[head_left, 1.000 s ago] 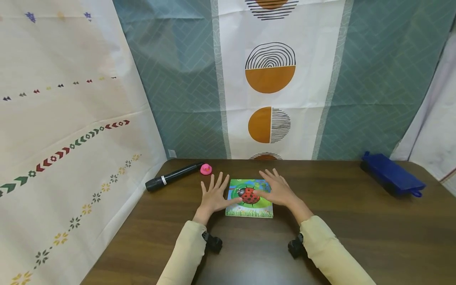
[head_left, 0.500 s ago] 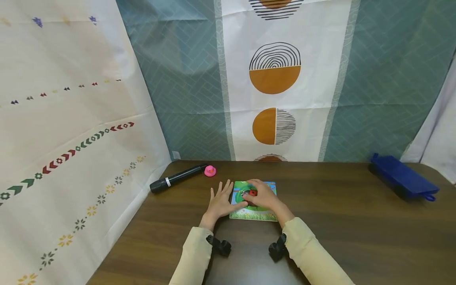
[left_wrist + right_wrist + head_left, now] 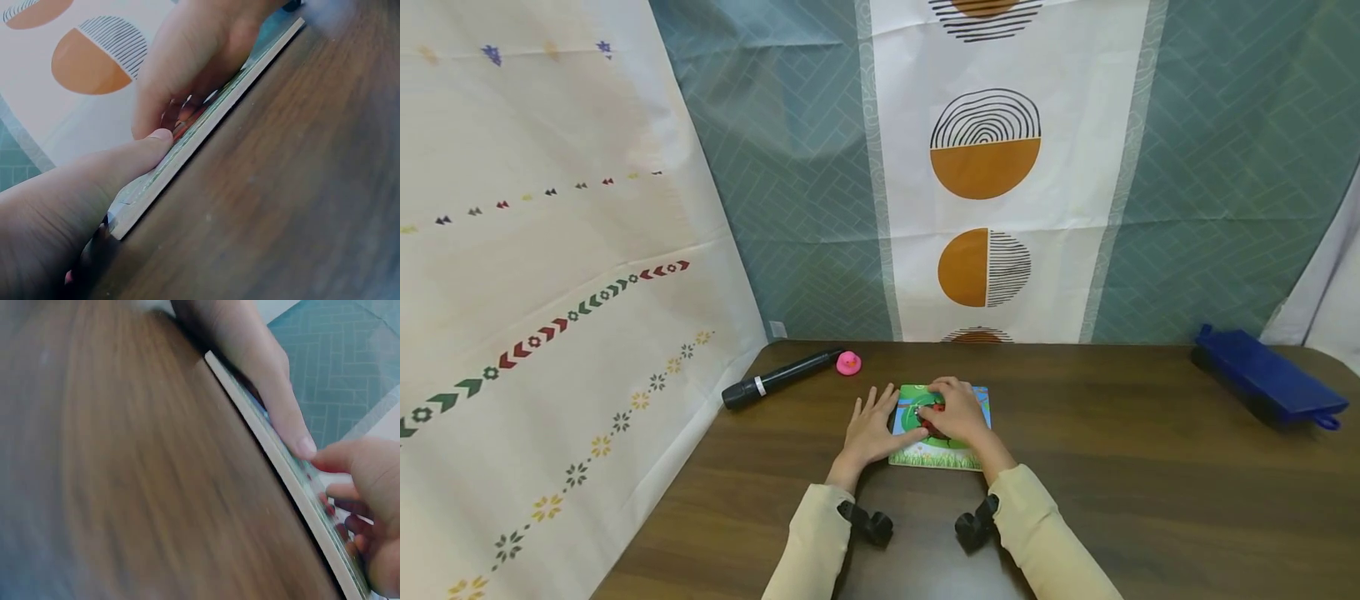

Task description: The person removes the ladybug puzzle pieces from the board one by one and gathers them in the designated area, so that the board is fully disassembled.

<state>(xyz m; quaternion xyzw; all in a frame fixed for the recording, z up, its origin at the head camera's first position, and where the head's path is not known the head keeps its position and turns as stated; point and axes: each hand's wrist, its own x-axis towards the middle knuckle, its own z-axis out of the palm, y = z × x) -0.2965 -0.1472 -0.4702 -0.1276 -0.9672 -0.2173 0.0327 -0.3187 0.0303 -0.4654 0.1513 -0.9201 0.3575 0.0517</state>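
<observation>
A square, thick ladybug puzzle (image 3: 928, 458) with a green and blue picture lies flat on the table. My left hand (image 3: 869, 433) rests at its left side with the fingers straight and spread, and the thumb reaches onto the picture. Over the middle, my right hand (image 3: 962, 418) has its fingers and thumb bent around the red ladybug (image 3: 935, 431), mostly hidden beneath it. From the right wrist view, the thumb of the right hand (image 3: 375, 487) meets the left thumb (image 3: 300, 440) at the puzzle's surface, with red showing under the curled fingers. Its pale edge (image 3: 212, 134) shows in the left wrist view.
A black flashlight-shaped tube (image 3: 782, 377) lies at the back left, and beside its tip sits a pink rubber duck (image 3: 848, 363). A blue pouch-like thing (image 3: 1270, 377) lies at the back right of the brown wooden table (image 3: 1120, 467). Patterned cloths hang behind and at the left.
My right hand has come in from the puzzle's right side, its spread fingers curling down over the ladybug. The left hand stays at the left edge. The head view has shifted slightly.
</observation>
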